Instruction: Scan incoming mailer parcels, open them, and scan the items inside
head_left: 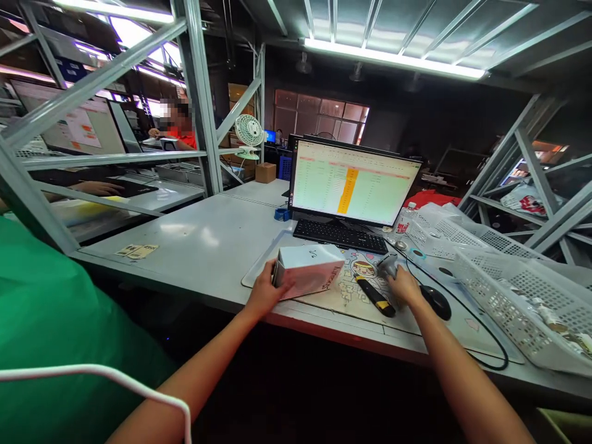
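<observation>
My left hand (268,288) grips the left end of a small carton (309,271). The carton has a white top with a small dark mark, a pinkish side and dark lettering at its right end, and it rests at the front of a cartoon-printed desk mat (346,295). My right hand (401,287) is closed around a grey barcode scanner (387,264), its head pointing up and left; most of its grip is hidden by my fingers. Between the hands lies a black and yellow utility knife (374,296). A black mouse (435,302) sits just right of my right hand.
Behind the mat stand a black keyboard (340,234) and a monitor (354,182) showing a spreadsheet. White perforated baskets (522,308) line the right side. A black cable (490,333) loops across the mat. Labels (137,251) lie left; a person (182,132) sits beyond the metal frame.
</observation>
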Demonstrator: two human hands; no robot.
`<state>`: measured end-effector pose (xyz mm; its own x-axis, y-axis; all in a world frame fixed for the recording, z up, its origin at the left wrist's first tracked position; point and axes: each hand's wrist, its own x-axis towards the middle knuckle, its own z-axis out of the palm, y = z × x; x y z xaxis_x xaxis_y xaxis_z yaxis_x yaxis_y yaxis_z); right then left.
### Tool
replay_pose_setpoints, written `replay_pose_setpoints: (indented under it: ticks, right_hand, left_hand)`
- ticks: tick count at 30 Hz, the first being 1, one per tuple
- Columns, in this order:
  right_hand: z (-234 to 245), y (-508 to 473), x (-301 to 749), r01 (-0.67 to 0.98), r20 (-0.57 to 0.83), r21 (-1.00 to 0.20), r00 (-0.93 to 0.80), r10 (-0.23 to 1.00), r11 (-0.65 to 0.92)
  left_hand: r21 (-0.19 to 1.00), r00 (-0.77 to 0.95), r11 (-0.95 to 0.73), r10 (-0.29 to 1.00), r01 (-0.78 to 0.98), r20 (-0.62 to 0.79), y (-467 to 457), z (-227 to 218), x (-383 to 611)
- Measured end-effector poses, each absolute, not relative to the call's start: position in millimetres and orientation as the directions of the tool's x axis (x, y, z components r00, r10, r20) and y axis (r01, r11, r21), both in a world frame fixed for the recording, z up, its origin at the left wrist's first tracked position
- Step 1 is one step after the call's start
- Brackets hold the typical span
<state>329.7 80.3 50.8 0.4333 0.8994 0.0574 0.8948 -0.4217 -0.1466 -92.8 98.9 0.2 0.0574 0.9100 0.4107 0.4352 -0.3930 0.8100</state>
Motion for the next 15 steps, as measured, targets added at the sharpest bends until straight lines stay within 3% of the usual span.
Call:
replay_pose_setpoints:
  ticks: [4,8,12,15]
  right_hand:
    - [28,79,333,0.852,0.101,-0.125,0.521,0.848,-0.508]
    - [50,96,348,0.857,0.110,-0.125,0.513,0.851,-0.500]
    - [77,148,349,0.912,0.176,-0.126,0.408,0.896,-0.391]
    - [75,196,331,0.955,0.124,-0.118,0.286,0.950,-0.272]
  left_hand:
    - [0.891,0.024,-0.217,0.974,0.399,0.227,113,8,-95]
    - [0.880,0.092,-0.165,0.986,0.446,0.138,108,4,-92]
    - [0.842,0.133,-0.160,0.985,0.514,0.106,105,5,-90]
    - [0.828,0.116,-0.142,0.989,0.543,0.093,107,6,-89]
